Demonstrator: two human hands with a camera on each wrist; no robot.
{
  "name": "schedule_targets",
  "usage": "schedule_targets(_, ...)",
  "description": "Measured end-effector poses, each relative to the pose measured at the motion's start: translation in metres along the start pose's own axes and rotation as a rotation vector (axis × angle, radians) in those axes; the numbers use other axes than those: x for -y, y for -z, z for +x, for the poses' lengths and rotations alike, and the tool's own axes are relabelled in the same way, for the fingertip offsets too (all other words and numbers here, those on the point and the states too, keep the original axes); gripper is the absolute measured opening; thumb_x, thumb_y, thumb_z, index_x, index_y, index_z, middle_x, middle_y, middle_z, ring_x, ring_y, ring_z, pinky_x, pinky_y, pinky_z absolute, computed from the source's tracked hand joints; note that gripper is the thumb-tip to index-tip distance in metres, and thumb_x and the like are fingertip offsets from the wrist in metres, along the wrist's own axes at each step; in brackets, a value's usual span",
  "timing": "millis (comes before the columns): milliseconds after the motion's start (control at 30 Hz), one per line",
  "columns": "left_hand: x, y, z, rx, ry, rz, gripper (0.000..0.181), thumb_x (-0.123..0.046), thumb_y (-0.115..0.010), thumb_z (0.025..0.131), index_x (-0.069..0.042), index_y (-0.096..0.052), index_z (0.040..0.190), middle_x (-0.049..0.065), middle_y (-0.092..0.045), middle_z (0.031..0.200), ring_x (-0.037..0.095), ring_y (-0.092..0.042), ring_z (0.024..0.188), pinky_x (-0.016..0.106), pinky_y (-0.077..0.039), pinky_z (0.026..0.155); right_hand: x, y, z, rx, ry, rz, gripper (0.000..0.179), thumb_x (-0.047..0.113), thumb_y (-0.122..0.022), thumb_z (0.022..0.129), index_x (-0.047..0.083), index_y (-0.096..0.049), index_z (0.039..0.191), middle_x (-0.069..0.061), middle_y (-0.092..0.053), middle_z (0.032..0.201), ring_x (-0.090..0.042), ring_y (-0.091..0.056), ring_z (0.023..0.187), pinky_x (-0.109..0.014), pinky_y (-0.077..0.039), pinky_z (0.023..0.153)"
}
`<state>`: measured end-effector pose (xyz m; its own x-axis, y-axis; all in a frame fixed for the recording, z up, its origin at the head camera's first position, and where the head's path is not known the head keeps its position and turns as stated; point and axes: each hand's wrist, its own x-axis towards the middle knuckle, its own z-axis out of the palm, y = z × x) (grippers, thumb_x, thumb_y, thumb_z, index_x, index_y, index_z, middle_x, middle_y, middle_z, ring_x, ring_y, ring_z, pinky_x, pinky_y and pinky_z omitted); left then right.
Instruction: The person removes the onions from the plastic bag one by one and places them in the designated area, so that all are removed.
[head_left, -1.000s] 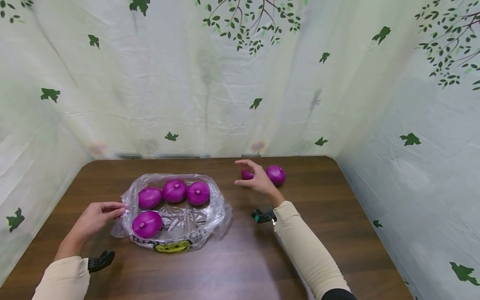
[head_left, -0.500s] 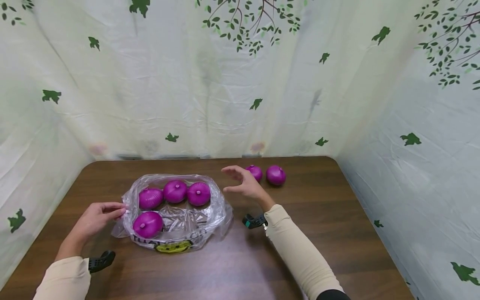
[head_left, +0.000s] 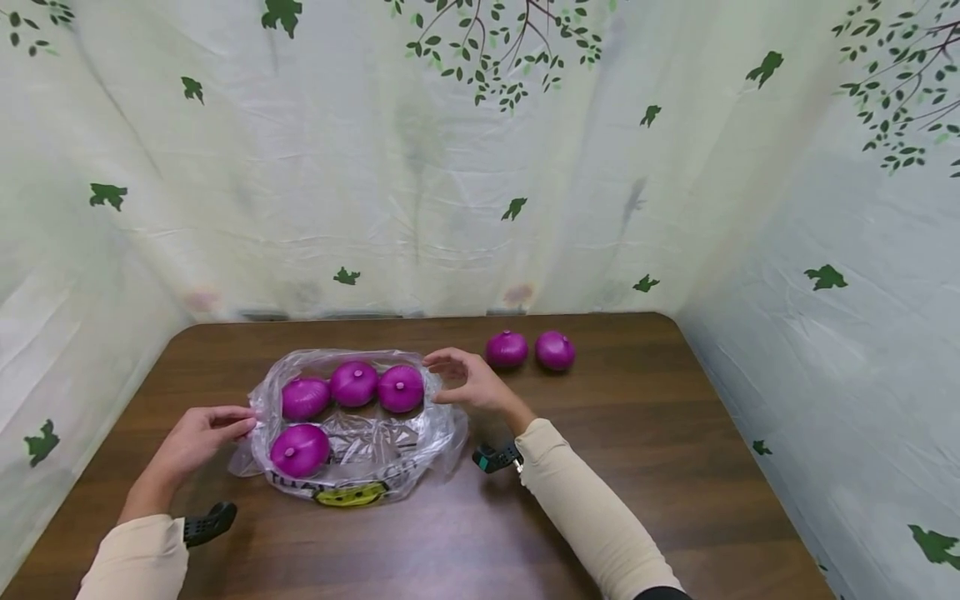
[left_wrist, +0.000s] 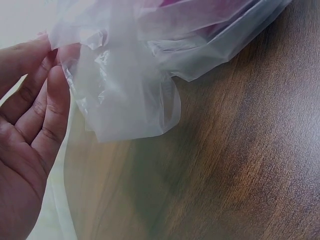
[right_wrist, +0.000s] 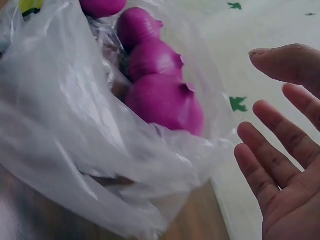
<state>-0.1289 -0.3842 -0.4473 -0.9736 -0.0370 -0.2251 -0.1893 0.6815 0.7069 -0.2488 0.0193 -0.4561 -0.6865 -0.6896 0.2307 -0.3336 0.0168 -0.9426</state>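
A clear plastic bag (head_left: 442, 442) lies on the table with its mouth spread wide. Several purple onions sit inside, one at the front left (head_left: 300, 451) and the others in a row at the back. My left hand (head_left: 197, 442) pinches the bag's left edge between thumb and fingers; in the left wrist view the bag's plastic (left_wrist: 130, 100) hangs from those fingertips. At the bag's right rim is my right hand (head_left: 476, 382), fingers spread in a loose curve and holding nothing. In the right wrist view the row of onions (right_wrist: 162, 102) shows just left of that hand.
Two more purple onions stand outside the bag, one just beyond my right hand (head_left: 507, 349) and another to its right (head_left: 555, 351). The wooden table (head_left: 637, 433) ends at a pale leaf-patterned curtain (head_left: 450, 167) behind and on both sides.
My right hand has moved left from the two loose onions to the bag's right rim, uncovering the nearer onion. The left hand keeps its pinch on the bag.
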Motion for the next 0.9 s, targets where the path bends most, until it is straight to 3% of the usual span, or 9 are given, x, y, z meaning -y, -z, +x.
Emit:
schedule_targets(467, 0.0, 0.004, -0.001, 0.002, -0.011, 0.028, 0.055, -0.039, -0.059, 0.095, 0.008, -0.059, 0.124, 0.025, -0.063, 0.115, 0.028, -0.06, 0.099, 0.057, -0.044, 0.087, -0.004, -0.028, 0.014, 0.033, 0.026, -0.005, 0.052, -0.005, -0.075, 0.079, -0.006, -0.054, 0.126, -0.023, -0.058, 0.126, -0.036, -0.056, 0.116, -0.038, -0.046, 0.098)
schedule_targets(900, 0.0, 0.002, 0.0, -0.004, -0.016, 0.043, 0.051, -0.037, -0.06, 0.095, 0.008, -0.061, 0.121, 0.021, -0.066, 0.11, 0.021, -0.061, 0.093, 0.048, -0.047, 0.084, -0.006, -0.058, 0.024, 0.08, -0.021, 0.127, 0.054, -0.016, -0.071, 0.077, -0.014, -0.049, 0.126, -0.034, -0.05, 0.129, -0.047, -0.05, 0.119, -0.047, -0.043, 0.099)
